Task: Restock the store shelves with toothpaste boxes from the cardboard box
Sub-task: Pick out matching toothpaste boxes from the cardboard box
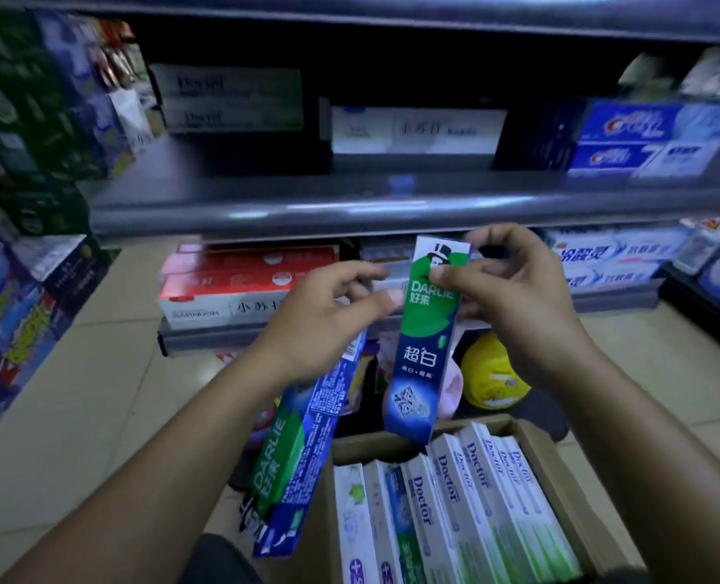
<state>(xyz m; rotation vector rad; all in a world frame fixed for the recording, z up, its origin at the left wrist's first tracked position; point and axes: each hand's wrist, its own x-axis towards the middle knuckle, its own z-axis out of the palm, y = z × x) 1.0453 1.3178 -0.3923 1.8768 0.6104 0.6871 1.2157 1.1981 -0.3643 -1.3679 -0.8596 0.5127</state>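
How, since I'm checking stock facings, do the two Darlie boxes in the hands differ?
The right-hand box, pinched by the right hand, stands nearly upright, logo end up; the left-hand box, held by the left hand, slants down-left, logo end down. The right-hand box shows mainly its front; the left-hand box also shows a fine-print side. Both are green-and-blue Darlie cartons.

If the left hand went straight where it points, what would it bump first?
Probably the upright Darlie box in the right hand; the left hand, holding a slanted Darlie box, looks nearly there; depth unclear.
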